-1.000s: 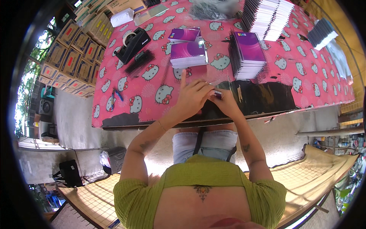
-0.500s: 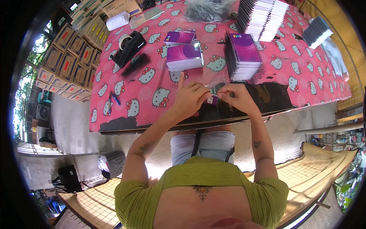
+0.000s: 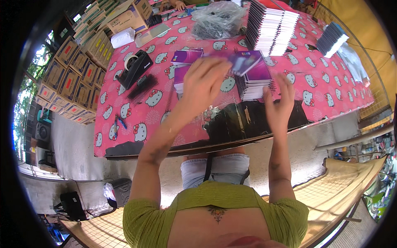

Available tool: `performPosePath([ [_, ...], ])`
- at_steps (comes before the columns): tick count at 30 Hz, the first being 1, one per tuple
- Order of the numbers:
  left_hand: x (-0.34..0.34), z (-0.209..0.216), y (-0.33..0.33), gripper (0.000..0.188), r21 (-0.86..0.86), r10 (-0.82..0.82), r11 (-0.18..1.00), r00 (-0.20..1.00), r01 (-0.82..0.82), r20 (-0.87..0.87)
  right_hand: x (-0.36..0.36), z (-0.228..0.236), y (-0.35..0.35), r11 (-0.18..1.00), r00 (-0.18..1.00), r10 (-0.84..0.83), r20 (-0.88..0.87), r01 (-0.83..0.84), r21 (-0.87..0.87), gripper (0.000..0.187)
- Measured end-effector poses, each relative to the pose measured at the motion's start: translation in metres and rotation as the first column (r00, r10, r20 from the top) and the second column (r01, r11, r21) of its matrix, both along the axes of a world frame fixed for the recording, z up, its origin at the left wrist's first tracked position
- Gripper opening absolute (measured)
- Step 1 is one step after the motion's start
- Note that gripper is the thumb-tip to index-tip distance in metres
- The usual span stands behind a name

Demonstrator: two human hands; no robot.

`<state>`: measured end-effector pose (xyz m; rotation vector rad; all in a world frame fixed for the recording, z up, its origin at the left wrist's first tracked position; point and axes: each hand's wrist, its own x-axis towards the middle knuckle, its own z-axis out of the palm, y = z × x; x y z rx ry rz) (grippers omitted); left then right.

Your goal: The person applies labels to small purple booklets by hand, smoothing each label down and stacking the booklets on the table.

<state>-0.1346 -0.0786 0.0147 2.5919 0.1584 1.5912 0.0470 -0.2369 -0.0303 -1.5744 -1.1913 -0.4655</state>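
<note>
The left hand (image 3: 205, 81) is lifted above the pink table (image 3: 331, 99) with its fingers spread a little, and it holds a purple notebook (image 3: 242, 63) by one end. The notebook is up in the air and looks blurry, just over the pile of purple notebooks (image 3: 253, 80) on the table. The right hand (image 3: 279, 103) is raised near that pile with its fingers open wide, and it holds nothing. A crinkly clear bag (image 3: 211, 118) lies near the table edge, under the hands and next to a dark patch. Another small pile of purple notebooks (image 3: 184, 66) lies to the left, and beside it sit a black tape holder (image 3: 134, 68) and a black comb-like strip (image 3: 141, 86). Farther back are a tall stack of white-edged books (image 3: 271, 27), a smaller stack (image 3: 331, 39) and a grey plastic bag (image 3: 217, 18). Brown boxes (image 3: 70, 78) stand off the left side. The notebook is only pinched at one end, so I think it could slip out and fall. If it lands crooked, the pile may tip, since the wire spines make it uneven. The open hand could also bump the pile and push it sideways.
</note>
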Motion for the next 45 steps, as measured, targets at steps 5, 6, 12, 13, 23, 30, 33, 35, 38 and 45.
performPosePath([
  [5,0.082,-0.037,0.047,0.029,-0.201,-0.347,0.921,0.937,0.334,-0.031,0.07,-0.035,0.017,0.946,0.898,0.125,-0.423,-0.236,-0.223,0.043],
  [6,0.085,-0.056,0.054,0.03,-0.285,-0.384,0.895,0.918,0.344,-0.099,0.064,-0.034,0.02,0.958,0.898,0.184,-0.399,-0.255,-0.133,0.042],
  [12,0.085,-0.063,0.056,0.032,-0.372,-0.432,0.862,0.882,0.344,-0.186,0.063,-0.034,0.019,0.956,0.872,0.167,-0.461,-0.257,-0.138,0.041],
  [13,0.082,-0.061,0.056,0.032,-0.361,-0.422,0.871,0.884,0.332,-0.203,0.062,-0.033,0.02,0.954,0.865,0.161,-0.476,-0.26,-0.15,0.041],
  [23,-0.07,-0.106,0.09,0.028,-0.044,0.255,0.953,0.87,-0.301,-0.421,0.008,-0.022,-0.042,0.995,0.971,0.015,-0.239,0.008,0.095,0.026],
  [30,-0.061,-0.108,0.085,0.026,0.046,0.322,0.943,0.865,-0.331,-0.385,-0.052,-0.038,-0.007,0.928,0.908,0.363,-0.207,-0.372,-0.004,0.021],
  [33,-0.062,-0.113,0.084,0.026,0.041,0.329,0.941,0.88,-0.336,-0.343,-0.062,-0.049,-0.001,0.902,0.874,0.413,-0.254,-0.432,-0.021,0.021],
  [35,-0.063,-0.111,0.088,0.025,-0.057,0.284,0.944,0.886,-0.326,-0.365,-0.064,-0.052,-0.001,0.889,0.858,0.43,-0.282,-0.456,-0.032,0.021],
  [38,-0.064,-0.101,0.092,0.024,-0.199,0.213,0.926,0.878,-0.321,-0.428,-0.066,-0.053,-0.002,0.875,0.835,0.442,-0.327,-0.482,-0.051,0.021],
  [45,-0.061,-0.089,0.084,0.02,-0.267,0.205,0.898,0.869,-0.351,-0.451,-0.066,-0.063,-0.002,0.845,0.796,0.468,-0.382,-0.531,-0.07,0.021],
])
